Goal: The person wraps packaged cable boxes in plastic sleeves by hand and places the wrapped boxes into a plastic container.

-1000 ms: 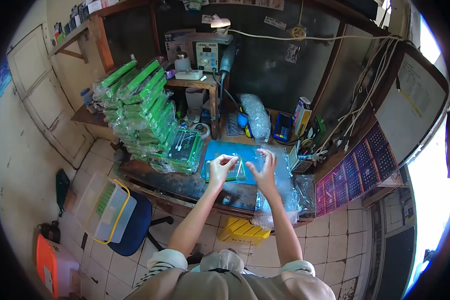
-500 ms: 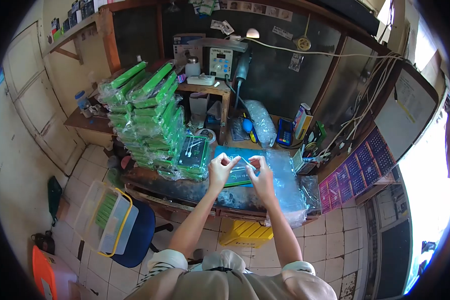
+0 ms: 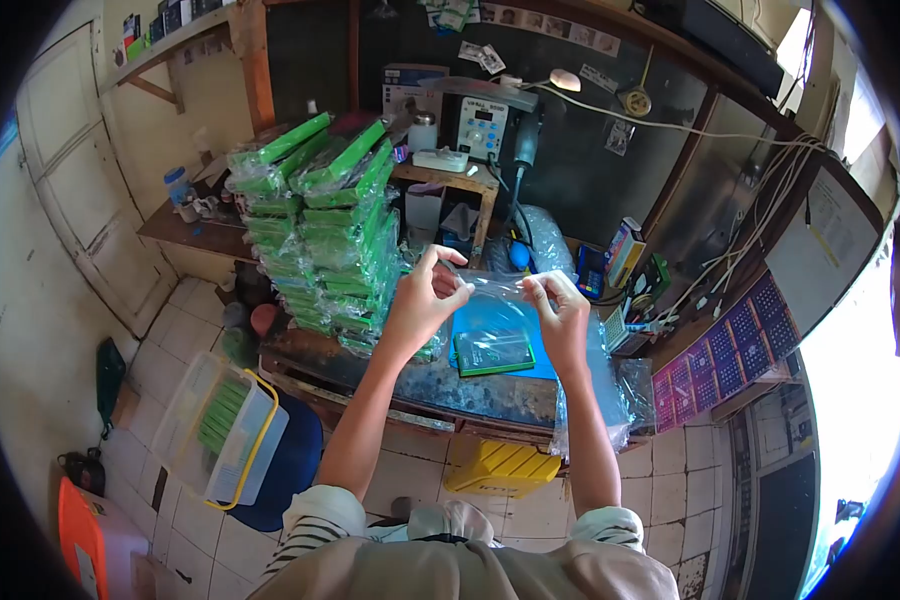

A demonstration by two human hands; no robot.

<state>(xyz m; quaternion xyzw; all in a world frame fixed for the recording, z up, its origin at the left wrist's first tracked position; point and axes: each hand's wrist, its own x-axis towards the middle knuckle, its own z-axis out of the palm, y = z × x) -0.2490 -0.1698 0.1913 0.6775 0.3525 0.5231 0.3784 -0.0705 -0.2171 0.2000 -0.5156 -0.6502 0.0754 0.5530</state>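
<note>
- The left hand [image 3: 425, 308] is about half open: thumb and forefinger curve towards each other with a gap between their tips. The film reaches this hand, but whether it is gripped there I cannot tell.
- The right hand [image 3: 562, 308] is nearly closed, thumb against forefinger, pinching the edge of the clear film [image 3: 500, 284].
- The film spans the space between the two hands and looks raised off the counter [image 3: 475, 396].
- Below the film, between the hands and towards the body, the green-edged box [image 3: 495, 357] lies flat on the blue mat [image 3: 462, 318]; neither hand appears to touch it.
- To the left of the left hand stands a tall stack of wrapped green boxes [image 3: 320, 235]; clear plastic sheets [image 3: 616, 402] lie beneath and beside the right forearm.
- For good handling, the right pinch should stay light and near the edge, since thin film probably creases or slips easily.
- Spreading the left fingertips evenly, level with the right, should keep the film from twisting.
</note>
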